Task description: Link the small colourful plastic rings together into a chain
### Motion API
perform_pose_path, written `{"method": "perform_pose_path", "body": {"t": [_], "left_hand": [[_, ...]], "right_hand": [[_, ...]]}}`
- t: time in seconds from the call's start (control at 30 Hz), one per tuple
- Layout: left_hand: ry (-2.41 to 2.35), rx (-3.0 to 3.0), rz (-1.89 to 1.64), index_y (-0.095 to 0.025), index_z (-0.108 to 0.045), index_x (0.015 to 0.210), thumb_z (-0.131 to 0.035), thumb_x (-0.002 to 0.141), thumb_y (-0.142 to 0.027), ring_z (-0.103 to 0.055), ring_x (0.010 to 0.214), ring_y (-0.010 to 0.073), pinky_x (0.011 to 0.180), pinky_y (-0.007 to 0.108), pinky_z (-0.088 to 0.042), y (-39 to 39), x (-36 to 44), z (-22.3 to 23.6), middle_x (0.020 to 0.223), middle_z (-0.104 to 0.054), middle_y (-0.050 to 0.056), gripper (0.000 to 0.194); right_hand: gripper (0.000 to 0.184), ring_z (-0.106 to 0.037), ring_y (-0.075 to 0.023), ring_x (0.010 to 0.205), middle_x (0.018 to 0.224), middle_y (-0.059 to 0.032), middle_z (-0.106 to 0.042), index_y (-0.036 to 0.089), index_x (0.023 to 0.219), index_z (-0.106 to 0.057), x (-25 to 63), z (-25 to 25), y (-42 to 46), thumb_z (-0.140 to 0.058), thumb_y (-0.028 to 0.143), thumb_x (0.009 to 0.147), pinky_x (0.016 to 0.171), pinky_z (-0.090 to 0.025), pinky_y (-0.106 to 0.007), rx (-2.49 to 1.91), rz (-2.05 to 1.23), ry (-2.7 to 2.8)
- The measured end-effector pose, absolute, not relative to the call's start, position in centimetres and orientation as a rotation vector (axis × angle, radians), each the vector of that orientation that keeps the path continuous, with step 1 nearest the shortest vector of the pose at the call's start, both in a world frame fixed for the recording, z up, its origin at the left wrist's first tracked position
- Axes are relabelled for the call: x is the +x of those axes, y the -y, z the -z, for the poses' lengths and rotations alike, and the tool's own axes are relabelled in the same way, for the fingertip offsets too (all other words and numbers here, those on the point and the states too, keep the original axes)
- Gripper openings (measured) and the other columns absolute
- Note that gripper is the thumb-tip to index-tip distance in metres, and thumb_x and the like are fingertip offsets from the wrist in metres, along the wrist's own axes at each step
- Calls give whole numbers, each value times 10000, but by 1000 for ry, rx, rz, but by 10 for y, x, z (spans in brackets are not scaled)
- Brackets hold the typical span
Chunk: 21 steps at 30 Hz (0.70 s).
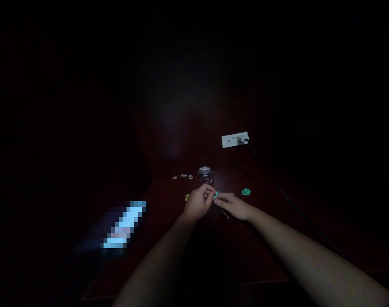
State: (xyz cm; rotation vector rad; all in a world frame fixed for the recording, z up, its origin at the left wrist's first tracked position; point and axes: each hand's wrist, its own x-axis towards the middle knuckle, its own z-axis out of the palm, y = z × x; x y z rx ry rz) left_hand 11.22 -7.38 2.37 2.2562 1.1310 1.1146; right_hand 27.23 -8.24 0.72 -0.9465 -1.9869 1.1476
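In the dim light, my left hand [198,204] and my right hand [233,206] meet over the dark red table. Between their fingertips is a small green ring [215,195], with a bit of pink showing by the left fingers. Both hands are closed in a pinch on the ring. Just behind them stands a clear jar [206,175] with a greyish lid. A green coiled bundle of loops [246,192] lies to the right of my right hand. A small yellow piece [187,197] is partly hidden by my left hand.
Several small coloured loops [184,175] lie left of the jar. A bright, blurred-out screen [125,226] is at the left. A wall socket [234,140] holds a white plug, and a dark cable [296,207] runs along the right. Darkness hides the surroundings.
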Motion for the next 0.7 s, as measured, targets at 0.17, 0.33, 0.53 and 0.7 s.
{"method": "perform_pose_path", "body": {"t": [0.17,0.33,0.53,0.7], "left_hand": [[-1067,2300,-1040,-169,-537,863,-436,838,-292,-588,611,104,579,197,-431,75,109,-21,682,-636,8,161],[-1080,2357,-974,-181,-538,854,-442,837,-292,-585,612,103,562,190,-424,74,105,-21,687,-645,2,147],[-1029,2333,-936,-184,-531,880,-425,845,-262,-613,649,102,600,195,-450,73,104,-18,720,-662,-1,136],[-1006,2395,-887,-191,-529,899,-418,847,-264,-617,653,105,606,199,-452,74,101,-19,719,-668,-5,143]], "right_hand": [[328,-389,-70,354,442,67,-398,159,736,-464,271,-4,78,-379,462,828,354,-319,-176,-951,-1190,1964],[338,-413,-66,369,452,51,-426,146,708,-491,273,-4,77,-369,429,847,379,-331,-178,-977,-1216,1990],[328,-424,-64,384,485,49,-438,138,756,-504,274,-4,77,-387,431,849,386,-343,-179,-954,-1227,1985],[342,-431,-68,386,485,42,-448,127,758,-525,275,-1,76,-387,426,850,392,-353,-185,-955,-1226,1988]]}}
